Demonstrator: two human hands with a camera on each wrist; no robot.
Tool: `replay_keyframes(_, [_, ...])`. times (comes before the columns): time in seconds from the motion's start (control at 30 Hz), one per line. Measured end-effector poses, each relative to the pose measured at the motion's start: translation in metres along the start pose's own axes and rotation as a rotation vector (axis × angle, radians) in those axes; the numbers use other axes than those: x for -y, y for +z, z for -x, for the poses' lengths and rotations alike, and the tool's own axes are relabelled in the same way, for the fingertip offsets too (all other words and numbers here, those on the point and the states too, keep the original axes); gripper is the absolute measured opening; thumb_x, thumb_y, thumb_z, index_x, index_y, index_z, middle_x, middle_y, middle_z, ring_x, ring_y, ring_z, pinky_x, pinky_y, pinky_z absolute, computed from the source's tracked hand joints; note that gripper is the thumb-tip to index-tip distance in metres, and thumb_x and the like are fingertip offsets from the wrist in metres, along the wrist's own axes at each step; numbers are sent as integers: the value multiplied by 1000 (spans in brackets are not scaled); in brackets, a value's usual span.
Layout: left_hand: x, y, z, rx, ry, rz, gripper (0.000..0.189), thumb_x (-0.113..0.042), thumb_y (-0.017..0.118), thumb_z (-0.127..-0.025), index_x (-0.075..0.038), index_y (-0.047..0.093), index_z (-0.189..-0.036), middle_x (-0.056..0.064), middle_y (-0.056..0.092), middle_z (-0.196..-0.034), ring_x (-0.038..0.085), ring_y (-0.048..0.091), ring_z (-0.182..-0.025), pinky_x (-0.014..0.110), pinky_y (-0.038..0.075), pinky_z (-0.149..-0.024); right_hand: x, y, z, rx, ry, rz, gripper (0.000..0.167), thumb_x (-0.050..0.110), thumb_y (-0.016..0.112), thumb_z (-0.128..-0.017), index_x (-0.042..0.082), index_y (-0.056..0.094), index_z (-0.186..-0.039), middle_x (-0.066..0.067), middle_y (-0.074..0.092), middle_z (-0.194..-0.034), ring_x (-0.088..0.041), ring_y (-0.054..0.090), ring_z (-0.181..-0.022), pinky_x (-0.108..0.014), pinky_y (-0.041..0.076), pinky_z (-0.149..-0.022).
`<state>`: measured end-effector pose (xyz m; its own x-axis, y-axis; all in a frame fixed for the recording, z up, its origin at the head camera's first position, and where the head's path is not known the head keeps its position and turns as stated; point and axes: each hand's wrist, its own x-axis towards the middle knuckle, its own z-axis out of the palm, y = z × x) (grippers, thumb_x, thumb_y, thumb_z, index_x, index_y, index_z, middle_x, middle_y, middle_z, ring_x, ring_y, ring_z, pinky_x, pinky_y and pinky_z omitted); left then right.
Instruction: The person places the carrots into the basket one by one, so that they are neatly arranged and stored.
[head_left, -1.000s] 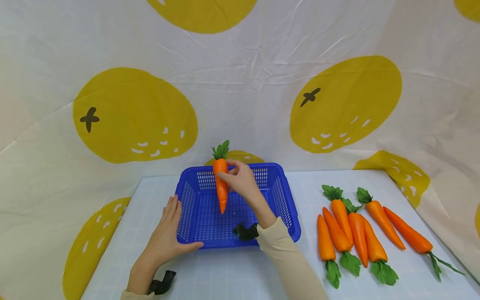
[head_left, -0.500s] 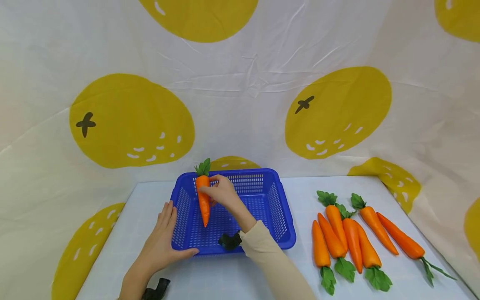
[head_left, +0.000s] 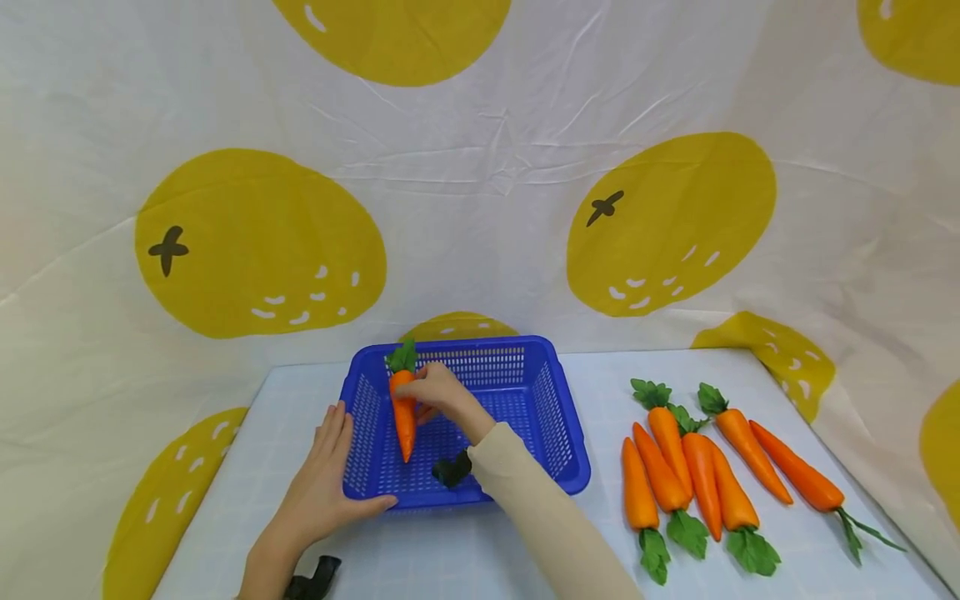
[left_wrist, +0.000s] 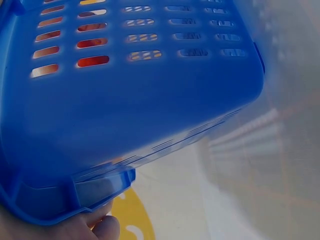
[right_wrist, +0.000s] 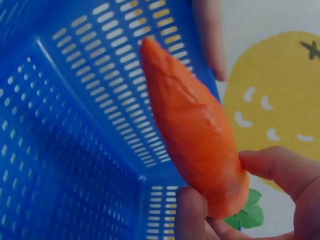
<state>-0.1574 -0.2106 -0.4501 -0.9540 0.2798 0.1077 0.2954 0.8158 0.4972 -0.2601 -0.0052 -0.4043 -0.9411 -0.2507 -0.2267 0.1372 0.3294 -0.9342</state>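
My right hand (head_left: 447, 398) pinches an orange carrot (head_left: 403, 417) near its thick end, between thumb and fingers. The carrot has green leaves on top, and its tip points down inside the left part of a blue plastic basket (head_left: 576, 475). In the right wrist view the carrot (right_wrist: 195, 125) lies close to the perforated basket wall (right_wrist: 95, 70); whether they touch, I cannot tell. My left hand (head_left: 315, 479) rests at the basket's front left corner, fingers straight along the left side and thumb at the front rim. The left wrist view shows the basket's outer wall (left_wrist: 150, 110).
Several more carrots lie on the white table (head_left: 465, 558) to the right of the basket, among them a leftmost carrot (head_left: 639, 492) and a far-right carrot (head_left: 798, 467). Behind stands a white cloth (head_left: 480, 208) printed with yellow fruit. Each wrist carries a black device (head_left: 452, 469).
My right hand has moved left and lower with the carrot, from above the basket's middle to inside its left part. The left hand stays at the basket's corner. The head view has shifted slightly.
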Motion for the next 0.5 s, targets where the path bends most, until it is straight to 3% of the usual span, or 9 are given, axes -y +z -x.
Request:
replay_keyframes(0.17, [0, 1, 1, -3, 15, 15, 136, -71, 78, -66, 7, 12, -155, 18, -6, -165, 32, -9, -151, 60, 10, -118, -1, 5, -8, 30, 48, 7, 25, 15, 75, -83, 7, 55, -72, -7, 62, -73, -28, 66, -58, -52, 58, -75])
replay_keyframes(0.3, [0, 1, 2, -6, 21, 14, 135, -69, 79, -67, 7, 12, -155, 19, -5, -165, 31, -10, -151, 57, 7, -119, -4, 11, -14, 35, 99, 32, 25, 14, 76, -82, 7, 56, -70, -7, 61, -70, -32, 66, -60, -53, 58, -77])
replay_keyframes(0.4, [-1, 0, 1, -7, 21, 14, 134, -67, 79, -68, 6, 11, -156, 19, -5, -165, 31, -10, -151, 57, 5, -119, -6, 16, -18, 25, 150, 78, 21, 15, 77, -81, 2, 61, -80, -9, 62, -74, -32, 67, -61, -51, 58, -75])
replay_keyframes(0.5, [-1, 0, 0, -6, 15, 15, 133, -66, 80, -68, 6, 10, -156, 18, -6, -165, 31, -11, -151, 58, 6, -118, -8, 21, -21, 23, 190, 106, 30, 16, 77, -81, -3, 61, -98, -12, 62, -80, -33, 67, -61, -50, 59, -72])
